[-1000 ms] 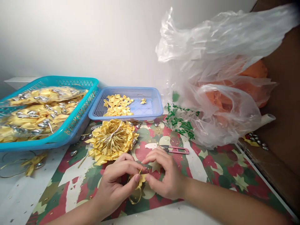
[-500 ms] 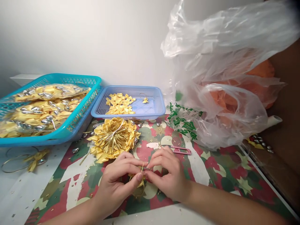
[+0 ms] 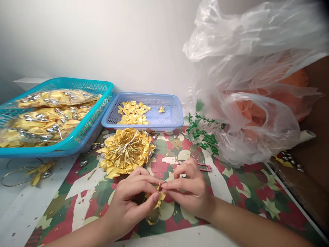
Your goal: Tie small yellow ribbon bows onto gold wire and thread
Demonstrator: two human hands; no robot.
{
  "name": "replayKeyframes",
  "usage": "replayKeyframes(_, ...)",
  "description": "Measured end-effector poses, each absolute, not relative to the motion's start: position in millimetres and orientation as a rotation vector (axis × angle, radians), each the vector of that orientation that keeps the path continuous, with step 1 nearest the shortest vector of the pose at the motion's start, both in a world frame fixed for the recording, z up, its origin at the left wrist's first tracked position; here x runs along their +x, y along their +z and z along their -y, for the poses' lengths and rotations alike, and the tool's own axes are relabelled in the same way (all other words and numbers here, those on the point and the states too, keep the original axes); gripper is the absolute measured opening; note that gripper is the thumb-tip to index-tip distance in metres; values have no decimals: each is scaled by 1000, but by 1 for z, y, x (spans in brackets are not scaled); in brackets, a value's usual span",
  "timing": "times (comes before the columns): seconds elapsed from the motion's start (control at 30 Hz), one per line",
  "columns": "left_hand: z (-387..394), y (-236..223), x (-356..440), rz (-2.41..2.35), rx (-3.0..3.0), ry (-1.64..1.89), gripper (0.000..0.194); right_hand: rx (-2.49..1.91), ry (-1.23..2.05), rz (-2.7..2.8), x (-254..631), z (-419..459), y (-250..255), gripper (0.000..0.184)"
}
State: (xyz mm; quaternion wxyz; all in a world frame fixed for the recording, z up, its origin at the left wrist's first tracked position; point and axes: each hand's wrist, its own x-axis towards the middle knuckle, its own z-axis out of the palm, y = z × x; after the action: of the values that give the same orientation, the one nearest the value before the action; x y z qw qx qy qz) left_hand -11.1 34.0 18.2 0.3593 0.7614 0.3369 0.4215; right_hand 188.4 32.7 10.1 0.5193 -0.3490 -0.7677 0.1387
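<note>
Over the patterned paper, my left hand (image 3: 136, 195) pinches a yellow ribbon bow (image 3: 159, 198) with a thin gold cord between thumb and fingers. A loop of the gold cord (image 3: 153, 219) hangs below the bow. My right hand (image 3: 189, 188) meets it from the other side, its thumb and index fingertip closed at the bow; fingers partly hide what they grip. Just behind my left hand lies a round bundle of yellow ribbon bows (image 3: 125, 152), their gold cords gathered in the centre with a pale tie. A pink hair clip (image 3: 205, 167) lies behind my right hand.
A teal basket (image 3: 84, 132) with bagged bows and silver bells stands at left. Behind the bundle, a blue basket (image 3: 180, 120) holds loose yellow bows. A clear plastic bag (image 3: 259, 137) fills the right. One looped bow (image 3: 41, 173) lies at far left.
My right hand's fingers have shifted, with the index finger now stretched toward the bow. More of the yellow bow and its loop shows between the hands. The view has shifted slightly.
</note>
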Motion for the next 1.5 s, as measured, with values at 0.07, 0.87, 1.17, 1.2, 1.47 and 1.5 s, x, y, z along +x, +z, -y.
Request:
replayKeyframes(0.07,-34,18,-11,-864,1946,1039,16,-825,386,1841,190,-35,10,8)
replayKeyframes(0.87,-36,18,-10,-842,1825,907,19,-896,560,1955,183,-34,7,12)
replayKeyframes(1.17,-37,19,-8,-961,1734,977,21,-931,490,1884,182,-32,8,15)
replayKeyframes(1.2,-37,19,-8,-951,1718,973,20,-913,502,1873,182,-33,7,15)
replayKeyframes(1.47,-33,16,-7,-944,1715,867,19,-850,533,1829,181,-33,5,22)
replayKeyframes(1.5,-33,16,-7,-949,1734,843,21,-853,527,1833,181,-34,5,22)
